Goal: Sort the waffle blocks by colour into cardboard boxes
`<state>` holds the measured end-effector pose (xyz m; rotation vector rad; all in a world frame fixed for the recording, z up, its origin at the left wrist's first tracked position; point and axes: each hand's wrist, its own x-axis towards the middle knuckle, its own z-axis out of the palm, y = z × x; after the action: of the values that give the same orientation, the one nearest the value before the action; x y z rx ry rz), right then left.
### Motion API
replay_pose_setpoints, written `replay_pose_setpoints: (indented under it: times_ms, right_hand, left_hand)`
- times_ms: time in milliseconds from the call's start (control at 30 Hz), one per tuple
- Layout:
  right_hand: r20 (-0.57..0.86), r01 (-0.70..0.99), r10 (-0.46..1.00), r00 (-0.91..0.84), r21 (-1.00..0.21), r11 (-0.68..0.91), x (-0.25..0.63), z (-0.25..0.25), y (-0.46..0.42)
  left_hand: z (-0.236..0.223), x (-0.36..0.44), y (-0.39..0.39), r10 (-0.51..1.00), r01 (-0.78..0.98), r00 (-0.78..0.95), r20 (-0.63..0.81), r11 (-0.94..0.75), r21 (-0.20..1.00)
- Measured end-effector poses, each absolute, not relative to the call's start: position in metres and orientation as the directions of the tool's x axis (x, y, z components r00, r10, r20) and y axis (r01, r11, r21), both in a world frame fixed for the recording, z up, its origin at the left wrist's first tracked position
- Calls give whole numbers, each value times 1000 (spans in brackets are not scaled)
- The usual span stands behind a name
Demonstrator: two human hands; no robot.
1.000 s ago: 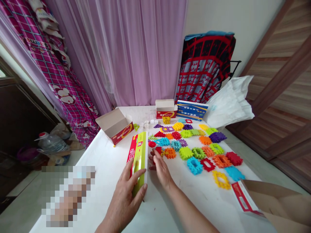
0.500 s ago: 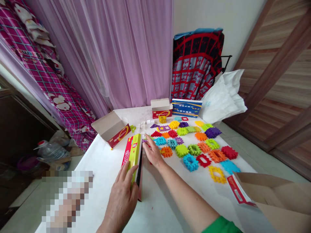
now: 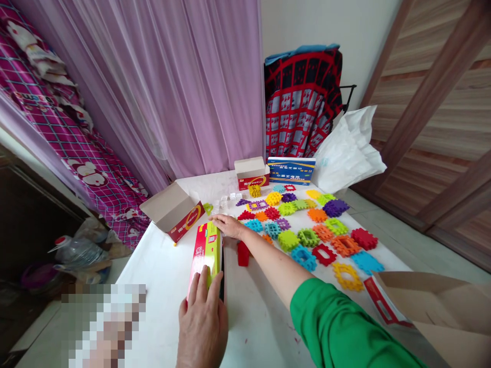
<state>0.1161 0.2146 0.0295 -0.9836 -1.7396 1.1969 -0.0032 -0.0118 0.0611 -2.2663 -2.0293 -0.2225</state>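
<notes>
A long red and green box [image 3: 205, 254] lies on the white table [image 3: 164, 266], pointing away from me. My left hand [image 3: 202, 319] rests on its near end with fingers laid flat over it. At the box's far end, my right hand [image 3: 227, 225] lies with its fingers on the top edge. A red toy block [image 3: 243, 253] lies just right of the box, beside my right forearm. Several colourful interlocking blocks [image 3: 307, 230] are spread over the right half of the table.
An open red carton [image 3: 173, 210] lies at the left rear, another small red carton [image 3: 252, 173] and a blue box [image 3: 291, 170] at the back. A white plastic bag [image 3: 347, 151] sits at the far right. A brown cardboard box [image 3: 433, 317] is near right.
My right hand has reached from beside the box's middle to its far end. My left hand slid back to the near end. The box now lies flatter on the table.
</notes>
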Motion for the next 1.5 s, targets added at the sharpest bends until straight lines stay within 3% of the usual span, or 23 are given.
replay_pose_setpoints:
  times_ms: [433,700,867,1133,1367,1500]
  right_hand:
    - [115,71,910,-398,-985,155,104,31,228]
    - [90,109,924,-372,-984,140,105,30,230]
    - [83,35,930,-359,-994,103,116,29,225]
    - [41,-118,844,-535,-993,-27,141,34,199]
    - [-36,57,863,-504,-998,-8,144,34,200]
    - [-25,231,869,-493,-967,103,155,39,190]
  left_hand:
    - [51,-3,-13,953,995,77,294,-93,43]
    - [52,2,-14,953,994,81,291,-99,47]
    - [51,1,-16,951,992,71,300,-100,81]
    - [53,2,-18,956,995,70,286,-87,49]
    - [55,-27,-13,948,969,245,205,-249,-5]
    - [57,-73,-2,901,906,405,158,-418,62]
